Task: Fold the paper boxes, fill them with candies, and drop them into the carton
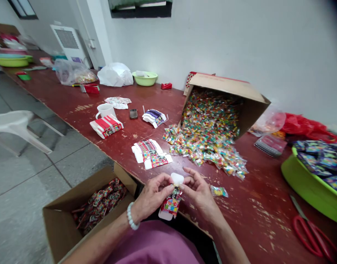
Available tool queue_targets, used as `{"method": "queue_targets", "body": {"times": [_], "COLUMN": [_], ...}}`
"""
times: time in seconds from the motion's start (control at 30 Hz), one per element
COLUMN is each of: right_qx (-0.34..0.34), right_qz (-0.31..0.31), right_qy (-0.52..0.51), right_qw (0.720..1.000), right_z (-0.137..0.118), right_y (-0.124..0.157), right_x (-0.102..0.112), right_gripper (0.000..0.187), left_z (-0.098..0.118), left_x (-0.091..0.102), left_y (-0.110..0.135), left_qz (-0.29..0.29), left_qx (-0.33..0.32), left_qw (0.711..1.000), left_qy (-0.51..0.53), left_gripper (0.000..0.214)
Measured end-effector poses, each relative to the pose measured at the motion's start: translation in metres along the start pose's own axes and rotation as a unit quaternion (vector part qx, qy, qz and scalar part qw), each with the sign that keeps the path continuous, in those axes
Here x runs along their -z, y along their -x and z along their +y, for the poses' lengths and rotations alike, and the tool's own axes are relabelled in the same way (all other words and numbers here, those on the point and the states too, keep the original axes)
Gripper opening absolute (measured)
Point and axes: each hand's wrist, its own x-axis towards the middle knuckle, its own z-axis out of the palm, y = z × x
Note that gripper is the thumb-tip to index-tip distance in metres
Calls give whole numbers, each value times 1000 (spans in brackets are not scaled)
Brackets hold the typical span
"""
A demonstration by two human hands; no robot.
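Between my two hands is a small printed candy box (172, 203), red and black with coloured dots, its white end flap (177, 178) standing up at the top. My left hand (155, 194), with a pale bead bracelet at the wrist, pinches the box's upper left edge. On the other side, the thumb and index finger of my right hand (197, 189) close on its upper right edge, the other fingers raised. Just right of my right hand lies a clear candy packet (220, 191). Ahead on the table are flat stacked box blanks (152, 153).
A tipped carton (253, 91) spills many candy packets (207, 146) onto the red table (256, 216). Low at left, an open carton (55, 223) holds filled boxes (102, 205). Scissors (308, 231) and a green basin (303, 179) lie right. A mug (106, 110) stands beyond.
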Motion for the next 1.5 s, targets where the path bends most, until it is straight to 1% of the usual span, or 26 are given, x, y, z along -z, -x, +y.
{"method": "queue_targets", "body": {"times": [0.03, 0.1, 0.17, 0.23, 0.27, 0.33, 0.37, 0.4, 0.43, 0.47, 0.5, 0.53, 0.63, 0.7, 0.77, 0.87, 0.93, 1.0, 1.03, 1.1, 1.17, 1.23, 1.3, 1.37, 1.43, 1.5], "right_qx": [1, 11, 40, 77, 89, 104, 113, 126, 142, 157, 165, 162, 100, 58, 33, 4, -3, 11, 28, 83, 143, 179, 197, 212, 220, 214], "right_qz": [-7, -18, -16, -3, 2, 6, -2, -18, -39, -57, -72, -77, -55, -43, -39, -48, -55, -55, -50, -49, -60, -73, -78, -67, -30, 2], "right_qy": [10, 52, 92, 109, 110, 119, 139, 170, 208, 243, 268, 278, 244, 217, 183, 111, 77, 78, 95, 152, 199, 215, 224, 241, 244, 242], "right_qw": [1000, 998, 995, 991, 990, 987, 984, 977, 967, 956, 947, 944, 963, 974, 982, 993, 996, 995, 994, 984, 968, 957, 951, 945, 944, 946], "right_z": [-2, -4, -5, -4, -3, -2, -2, -3, -5, -7, -9, -11, -12, -11, -11, -15, -18, -19, -19, -17, -16, -13, -8, 0, 12, 22], "right_y": [1, 3, 5, 6, 7, 8, 9, 10, 11, 12, 13, 13, 11, 8, 5, 3, 4, 5, 6, 7, 9, 11, 13, 15, 15, 13], "right_x": [0, -1, -1, -2, -3, -4, -4, -4, -5, -5, -4, -4, -5, -5, -7, -10, -11, -12, -13, -12, -10, -8, -8, -11, -15, -15], "right_gripper": [34, 22, 18, 16, 15, 15, 14, 14, 14, 14, 15, 17, 23, 22, 24, 24, 21, 19, 17, 15, 15, 14, 14, 15, 19, 23], "left_z": [0, 0, 0, 0, 0, -1, -2, -3, -4, -5, -5, -6, -6, -6, -5, -1, 1, 1, 1, 0, -1, -1, -1, -3, -6, -12], "left_x": [0, -1, -3, -5, -7, -10, -12, -13, -15, -15, -16, -17, -18, -18, -17, -14, -12, -11, -11, -11, -11, -11, -11, -13, -17, -22], "left_y": [1, 2, 3, 5, 6, 7, 7, 8, 7, 7, 6, 5, 2, 1, 1, 1, 1, 1, 0, 0, -1, -2, -3, -5, -7, -10], "left_qz": [1, 14, 40, 44, 26, -42, -73, -91, -93, -83, -66, -51, -33, -37, -52, -80, -92, -94, -91, -80, -69, -61, -47, -30, -13, 1], "left_qx": [-5, -5, 11, 46, 69, 123, 152, 178, 197, 210, 217, 219, 207, 186, 158, 129, 120, 117, 119, 131, 134, 128, 128, 144, 160, 171], "left_qw": [1000, 1000, 996, 985, 976, 954, 941, 928, 919, 916, 917, 922, 944, 958, 969, 979, 982, 983, 984, 983, 984, 986, 986, 981, 973, 966], "left_qy": [-4, 16, 78, 163, 203, 269, 295, 316, 329, 333, 328, 315, 256, 217, 181, 136, 114, 103, 100, 100, 97, 90, 94, 128, 168, 194], "left_gripper": [18, 19, 28, 42, 46, 44, 46, 50, 54, 57, 58, 59, 67, 70, 72, 71, 71, 71, 71, 72, 72, 72, 72, 73, 71, 65]}}
